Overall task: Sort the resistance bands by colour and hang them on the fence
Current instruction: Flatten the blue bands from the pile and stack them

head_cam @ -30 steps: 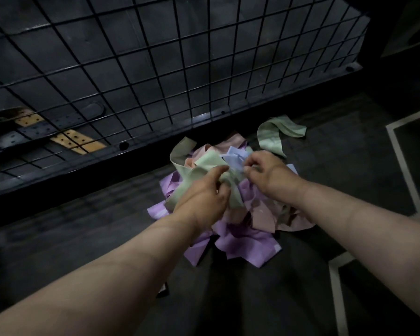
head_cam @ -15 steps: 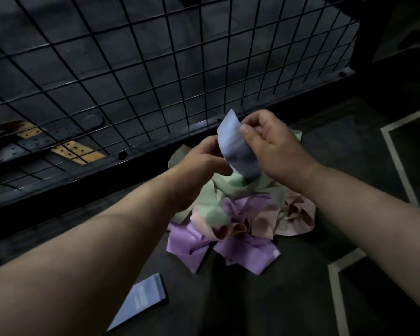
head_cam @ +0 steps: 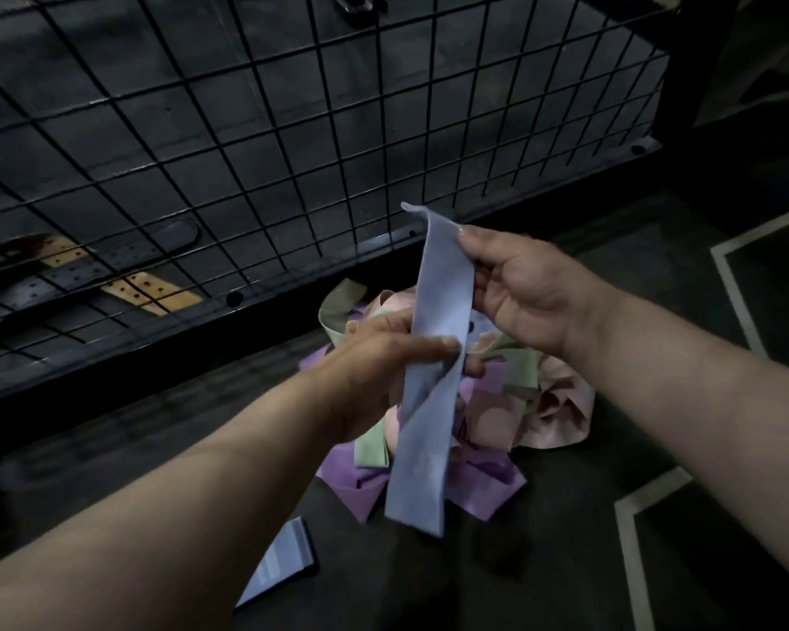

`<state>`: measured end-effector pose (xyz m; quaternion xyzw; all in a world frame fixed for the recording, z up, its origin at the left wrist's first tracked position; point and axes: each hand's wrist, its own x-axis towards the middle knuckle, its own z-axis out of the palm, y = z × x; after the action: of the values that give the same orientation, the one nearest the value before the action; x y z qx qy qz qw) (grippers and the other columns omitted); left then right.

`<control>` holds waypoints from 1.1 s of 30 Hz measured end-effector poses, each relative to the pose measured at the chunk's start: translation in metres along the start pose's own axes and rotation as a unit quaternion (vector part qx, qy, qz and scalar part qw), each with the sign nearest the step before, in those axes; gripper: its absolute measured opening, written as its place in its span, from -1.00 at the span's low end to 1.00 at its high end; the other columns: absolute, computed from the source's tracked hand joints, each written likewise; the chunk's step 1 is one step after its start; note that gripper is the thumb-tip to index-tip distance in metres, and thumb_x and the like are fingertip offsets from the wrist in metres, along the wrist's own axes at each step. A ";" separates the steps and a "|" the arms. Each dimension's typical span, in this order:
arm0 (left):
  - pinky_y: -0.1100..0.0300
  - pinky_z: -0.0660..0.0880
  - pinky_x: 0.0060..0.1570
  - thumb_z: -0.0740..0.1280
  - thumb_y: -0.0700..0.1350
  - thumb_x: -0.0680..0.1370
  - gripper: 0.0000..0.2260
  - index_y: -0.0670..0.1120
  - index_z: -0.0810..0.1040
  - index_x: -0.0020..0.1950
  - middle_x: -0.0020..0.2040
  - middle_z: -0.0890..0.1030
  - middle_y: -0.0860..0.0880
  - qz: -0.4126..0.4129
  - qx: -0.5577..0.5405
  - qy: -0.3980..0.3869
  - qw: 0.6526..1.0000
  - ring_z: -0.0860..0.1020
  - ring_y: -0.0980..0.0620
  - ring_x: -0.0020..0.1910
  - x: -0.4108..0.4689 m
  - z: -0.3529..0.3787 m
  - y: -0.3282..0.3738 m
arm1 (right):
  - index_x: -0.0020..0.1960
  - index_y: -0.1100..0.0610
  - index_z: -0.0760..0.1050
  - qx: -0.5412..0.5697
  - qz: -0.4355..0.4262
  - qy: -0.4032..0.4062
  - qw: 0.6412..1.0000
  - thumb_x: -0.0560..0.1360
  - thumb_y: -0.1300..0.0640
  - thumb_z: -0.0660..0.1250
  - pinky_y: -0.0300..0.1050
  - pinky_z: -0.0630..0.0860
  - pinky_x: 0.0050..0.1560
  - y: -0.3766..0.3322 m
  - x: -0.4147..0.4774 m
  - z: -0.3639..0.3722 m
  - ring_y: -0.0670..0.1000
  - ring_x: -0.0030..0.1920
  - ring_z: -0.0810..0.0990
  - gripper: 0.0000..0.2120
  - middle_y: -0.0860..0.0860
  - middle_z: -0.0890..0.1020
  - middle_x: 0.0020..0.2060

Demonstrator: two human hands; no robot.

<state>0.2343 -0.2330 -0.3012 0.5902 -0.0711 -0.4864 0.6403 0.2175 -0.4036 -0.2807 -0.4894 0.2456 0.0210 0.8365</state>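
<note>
Fingers (head_cam: 429, 347) of the left hand (head_cam: 374, 362) pinch the blue band (head_cam: 431, 389) mid-length, and the right hand (head_cam: 524, 293) pinches its top, above the pile (head_cam: 561, 403), near side of the fence (head_cam: 292, 129). Being twisted, it may hang bunched, or slip from so light a pinch.

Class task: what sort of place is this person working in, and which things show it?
Probably a gym or training hall: a dark floor marked with pale lines, a black wire-mesh fence, and a heap of pastel resistance bands.

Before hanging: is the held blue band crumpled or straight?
Straight, with one twist; blue band pinched by left hand and right hand.
</note>
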 end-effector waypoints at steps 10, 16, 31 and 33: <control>0.16 0.58 -0.24 0.30 -0.42 0.45 -0.74 -0.21 0.64 0.06 -0.12 0.67 -0.22 -0.067 0.006 -0.029 0.997 0.67 -0.07 -0.21 -0.063 -0.031 -0.012 | 0.43 0.26 0.37 0.084 -0.013 -0.059 0.995 0.58 0.40 0.17 -0.01 0.61 0.10 -0.005 -0.022 0.024 0.11 0.10 0.59 -0.58 0.17 0.57 0.12; 0.14 0.57 -0.24 0.45 -0.29 0.42 -0.86 -0.19 0.67 -0.03 -0.17 0.66 -0.20 -0.078 0.039 -0.009 0.996 0.64 -0.06 -0.27 -0.154 -0.054 0.007 | 0.12 0.22 0.51 0.026 -0.017 -0.070 0.997 0.61 0.28 0.23 -0.08 0.67 -0.17 -0.016 -0.045 0.080 0.03 -0.19 0.70 -0.87 0.12 0.69 -0.13; 0.33 0.32 -0.60 0.51 -0.12 0.43 -0.86 -0.14 0.61 -0.12 -0.40 0.52 -0.03 -0.181 0.254 0.299 0.902 0.43 0.13 -0.54 -0.390 -0.122 0.000 | -0.09 0.28 0.45 -0.493 0.060 -0.175 0.850 0.57 0.35 0.33 0.02 0.69 -0.20 0.007 -0.205 0.181 0.21 -0.13 0.73 -0.92 0.23 0.61 -0.25; 0.32 0.35 -0.58 0.49 -0.16 0.47 -0.89 -0.16 0.62 -0.08 -0.33 0.53 -0.07 -0.184 0.246 0.330 0.893 0.44 0.10 -0.49 -0.408 -0.131 -0.012 | -0.03 0.30 0.44 -0.508 0.087 -0.178 0.838 0.59 0.33 0.30 -0.03 0.68 -0.28 0.021 -0.215 0.189 0.14 -0.21 0.73 -0.95 0.30 0.62 -0.18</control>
<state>0.1043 0.1474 -0.1522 0.8579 0.1371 -0.3400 0.3601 0.0963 -0.1916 -0.1291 -0.8101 0.0889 0.3018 0.4947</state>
